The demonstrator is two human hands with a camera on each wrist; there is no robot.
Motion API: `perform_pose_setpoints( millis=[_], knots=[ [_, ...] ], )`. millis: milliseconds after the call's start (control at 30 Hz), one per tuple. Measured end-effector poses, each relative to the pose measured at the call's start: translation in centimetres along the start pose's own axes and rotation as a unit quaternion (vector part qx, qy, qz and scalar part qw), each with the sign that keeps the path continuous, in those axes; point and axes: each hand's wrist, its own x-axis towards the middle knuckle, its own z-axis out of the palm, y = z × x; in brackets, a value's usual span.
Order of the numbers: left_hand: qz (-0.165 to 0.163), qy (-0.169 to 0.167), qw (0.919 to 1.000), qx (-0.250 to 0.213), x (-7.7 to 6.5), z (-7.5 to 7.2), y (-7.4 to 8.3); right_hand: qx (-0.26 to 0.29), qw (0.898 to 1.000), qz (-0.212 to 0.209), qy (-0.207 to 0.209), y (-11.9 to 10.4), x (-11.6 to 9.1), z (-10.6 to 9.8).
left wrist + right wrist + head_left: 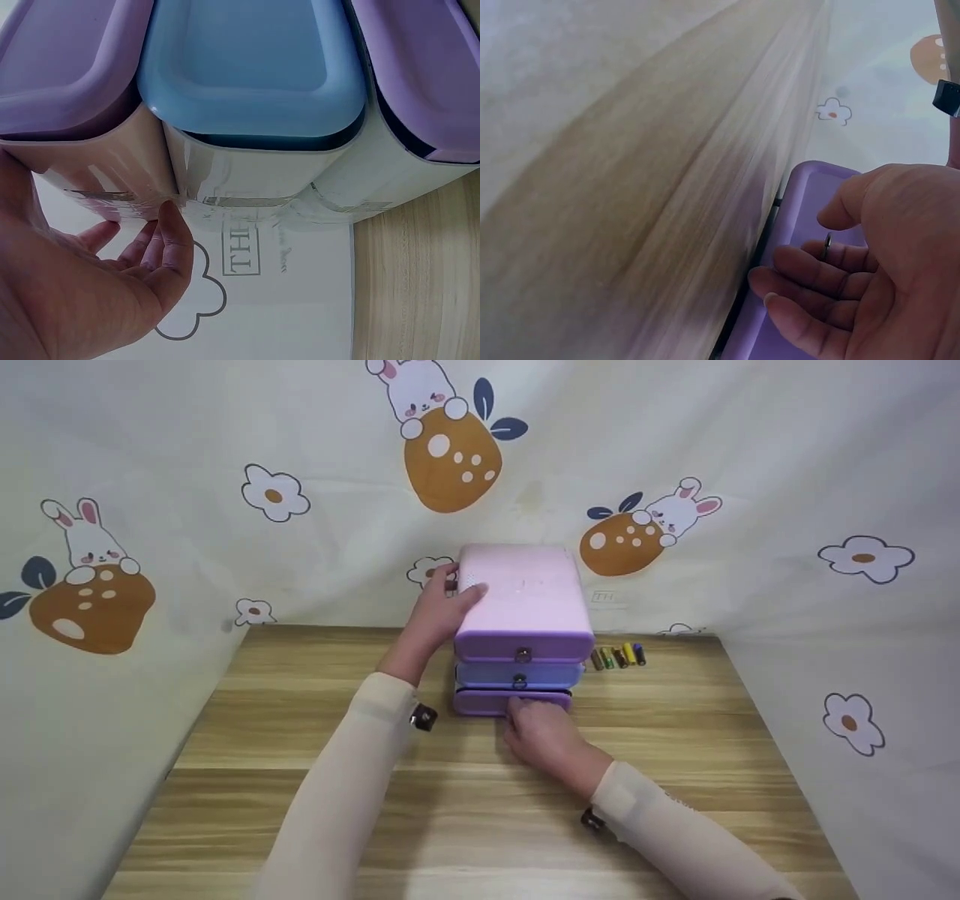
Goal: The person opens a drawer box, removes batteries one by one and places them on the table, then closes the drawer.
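Observation:
A stacked desktop drawer unit (517, 585) has a pink top casing and three drawer fronts. My left hand (441, 611) holds its upper left edge, thumb on the top and fingers down the side. In the left wrist view those fingers (169, 247) curl against the casing. My right hand (547, 735) is at the bottom purple drawer (480, 703), which stands slightly out with a dark gap along its top edge. In the right wrist view its small metal ring pull (827, 246) sits around one curled finger; the thumb is apart from it.
Several batteries (619, 657) stand or lie in a row right of the unit. The blue middle drawer (487, 673) and purple top drawer (487, 646) have ring pulls too. A wooden table (300, 720) meets a printed cloth backdrop (337, 547) behind and at both sides.

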Motion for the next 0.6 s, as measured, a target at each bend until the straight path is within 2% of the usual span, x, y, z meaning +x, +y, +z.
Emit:
perform_pose_setpoints(
  millis=[600],
  knots=[
    [-0.006,-0.004,1.0000,0.000,0.06,-0.07,0.23,0.009,1.000,0.021,0.010,-0.05,0.50,0.74]
  ],
)
